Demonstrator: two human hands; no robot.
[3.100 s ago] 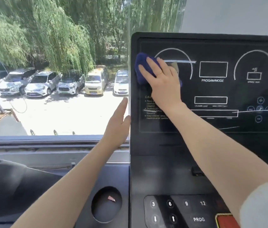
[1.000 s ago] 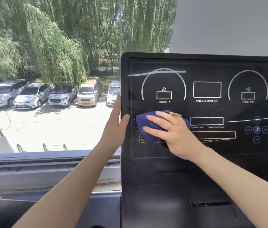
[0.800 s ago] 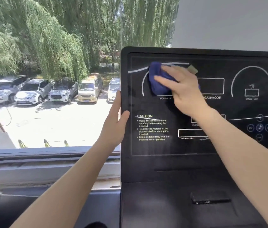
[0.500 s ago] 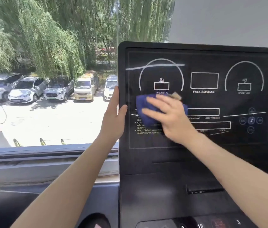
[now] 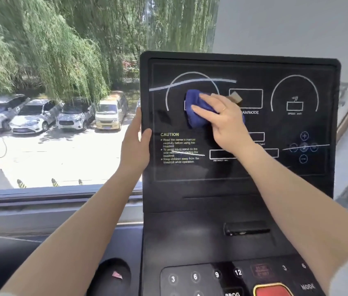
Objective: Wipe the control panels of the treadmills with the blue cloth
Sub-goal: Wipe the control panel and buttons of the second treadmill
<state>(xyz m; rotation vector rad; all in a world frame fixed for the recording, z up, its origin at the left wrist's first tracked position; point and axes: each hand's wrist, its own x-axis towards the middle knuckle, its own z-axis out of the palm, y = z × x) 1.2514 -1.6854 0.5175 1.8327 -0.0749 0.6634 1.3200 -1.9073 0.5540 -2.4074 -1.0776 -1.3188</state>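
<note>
Right now, pressing the cloth point(image 5: 196, 108) flat against the panel point(image 5: 241, 124) with the right hand point(image 5: 222, 118), fingers stretched straight over the bunched blue fabric rather than curled round it, palm bearing down so the wad stays pinned to the glass over the left dial. Bracing the panel's left edge with the left hand point(image 5: 136, 144), thumb hooked over the front face and fingers wrapped behind, most likely to keep the upright screen from rocking under the pressure. Working the upper left so far, judging by where the cloth sits; right dial, round buttons and lower keypad point(image 5: 200, 276) look untouched from here, and pale streaks across the glass could be smears or reflections, can't tell which. Covering part of the mode label and the small box inside the left dial with hand and cloth. Glimpsing a tan tag point(image 5: 236, 97) poking out past the fingers, presumably the cloth's label. Losing the left fingertips behind the panel, the red button point(image 5: 273, 290) at the bottom edge, and something pinkish down in the cup holder point(image 5: 113, 274), too dim to name
</note>
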